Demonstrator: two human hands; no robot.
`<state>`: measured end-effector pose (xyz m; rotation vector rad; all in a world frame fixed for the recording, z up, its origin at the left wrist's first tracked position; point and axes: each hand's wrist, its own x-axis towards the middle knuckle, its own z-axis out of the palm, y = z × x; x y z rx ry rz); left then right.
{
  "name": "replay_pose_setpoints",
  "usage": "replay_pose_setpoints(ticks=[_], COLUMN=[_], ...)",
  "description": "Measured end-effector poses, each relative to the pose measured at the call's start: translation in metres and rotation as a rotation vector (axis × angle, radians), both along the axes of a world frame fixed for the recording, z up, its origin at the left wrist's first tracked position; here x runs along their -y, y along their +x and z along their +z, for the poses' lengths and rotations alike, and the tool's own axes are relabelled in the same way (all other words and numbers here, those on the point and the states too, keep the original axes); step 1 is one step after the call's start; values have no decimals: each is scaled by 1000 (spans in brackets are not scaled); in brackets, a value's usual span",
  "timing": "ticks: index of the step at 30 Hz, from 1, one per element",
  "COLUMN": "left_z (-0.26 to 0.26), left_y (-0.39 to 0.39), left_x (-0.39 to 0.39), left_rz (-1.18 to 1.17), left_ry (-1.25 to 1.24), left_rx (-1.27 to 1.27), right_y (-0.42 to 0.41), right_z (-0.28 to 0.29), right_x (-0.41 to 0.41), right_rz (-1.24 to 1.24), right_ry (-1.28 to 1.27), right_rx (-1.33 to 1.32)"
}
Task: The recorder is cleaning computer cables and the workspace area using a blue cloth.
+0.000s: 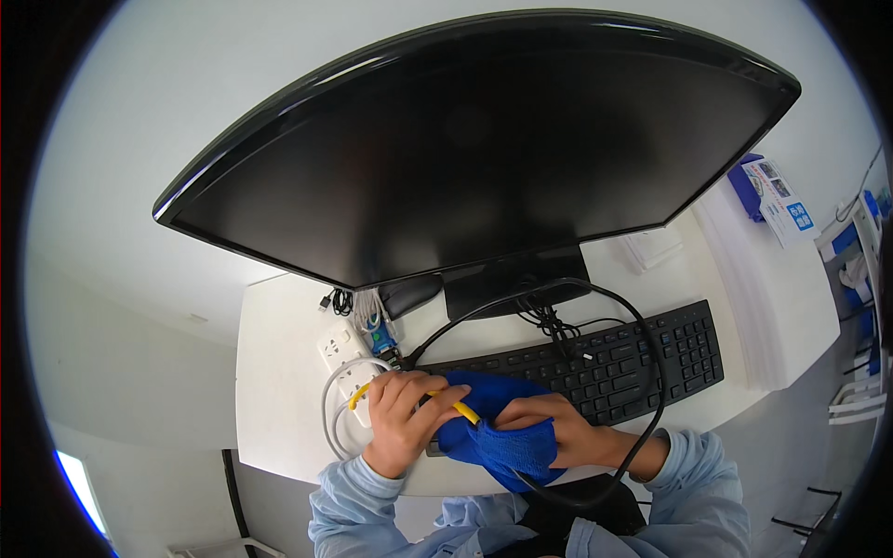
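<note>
My left hand (411, 415) grips a yellow, tool-like piece (465, 411) whose ends show on either side of the fingers; its exact kind is unclear. Beside it, my right hand (558, 425) holds a blue cloth (513, 446), bunched around a thick black cable (631, 453). The cable loops up over the black keyboard (628, 373) and back towards the power strip. Part of the cloth hangs over the desk's front edge. The fingertips of my right hand are partly hidden in the cloth.
A large black monitor (474, 153) stands behind the keyboard. At the left lie a white power strip (336, 347), coiled cables (342, 301) and a black mouse (411, 293). A printed card (781, 202) lies on a purple packet (746, 187) at the right.
</note>
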<state>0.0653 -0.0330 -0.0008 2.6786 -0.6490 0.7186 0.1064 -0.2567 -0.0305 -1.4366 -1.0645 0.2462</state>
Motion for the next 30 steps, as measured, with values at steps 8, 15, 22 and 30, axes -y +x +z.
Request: replay_pose_setpoints(ticks=[8, 15, 22, 30], left_z=[-5, -7, -5, -5], left_y=[3, 4, 3, 1], left_x=[-1, 2, 2, -1], left_rz=[-59, -151, -126, 5], left_ry=[-21, -10, -12, -5], left_rx=[8, -24, -20, 9], right_y=[-2, 2, 1, -2], right_z=[-7, 1, -1, -5], right_x=[-1, -6, -3, 4], right_rz=[-63, -65, -62, -45], right_ry=[-30, -117, -128, -9], right_rx=[-43, -28, 24, 24])
